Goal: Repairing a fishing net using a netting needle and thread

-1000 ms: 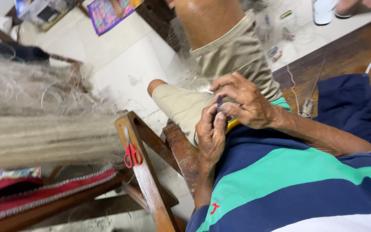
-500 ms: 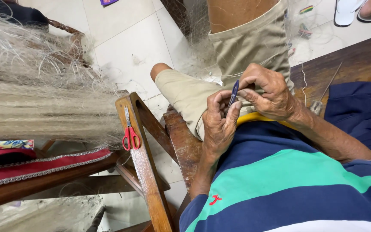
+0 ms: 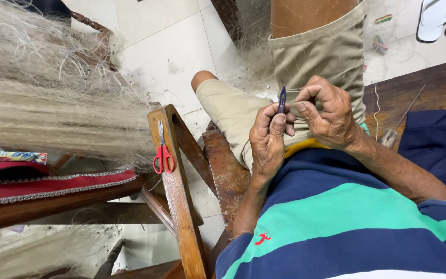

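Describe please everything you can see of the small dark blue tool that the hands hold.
The netting needle is small, slim and flat, dark blue, probably plastic, with a pointed upper end and a narrow slot near the tip. It stands almost upright above the lap. The left hand pinches its lower part between thumb and fingers, hiding that end. The right hand is curled close beside it; whether it touches the needle cannot be told.

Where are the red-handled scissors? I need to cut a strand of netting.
In the head view, the red-handled scissors lie on the wooden chair rail, left of the left hand and just below the pale fishing net.
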